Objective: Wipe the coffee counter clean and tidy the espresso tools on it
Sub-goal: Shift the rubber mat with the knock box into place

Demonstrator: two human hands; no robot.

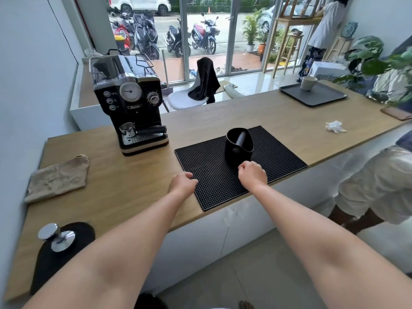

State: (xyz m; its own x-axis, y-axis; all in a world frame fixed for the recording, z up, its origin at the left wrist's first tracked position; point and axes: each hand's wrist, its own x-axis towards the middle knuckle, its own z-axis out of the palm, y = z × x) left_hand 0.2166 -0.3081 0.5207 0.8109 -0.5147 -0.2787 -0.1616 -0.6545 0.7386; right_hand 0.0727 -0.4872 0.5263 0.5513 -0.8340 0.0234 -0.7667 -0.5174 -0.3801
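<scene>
Left hand: my left hand (183, 182) rests loosely curled at the near-left edge of the black rubber mat (223, 175), grasping nothing I can make out.
Right hand: my right hand (253, 175) is curled over the mat's near side, just short of the knock box (238, 146); whether it pinches the mat or only presses it, I cannot tell.
Knock box: stands upright on the mat just beyond my right hand, its bar across the open top.
Why so placed: both hands flank the mat's near edge, I judge to square it up or shift it so the wooden surface (124, 184) beneath can be wiped.
Cloth: the beige cloth (59, 178) lies flat well to the left of my left hand, not yet taken up.
Tamper: the steel tamper (56, 238) stands on its dark pad (64, 253), nearer me and far left of my left arm.
Espresso machine: the machine (131, 103) sits beyond my left hand, portafilter locked in.
Stray litter: a crumpled tissue (335, 126) lies far to the right of my right hand, likely rubbish to clear.
</scene>
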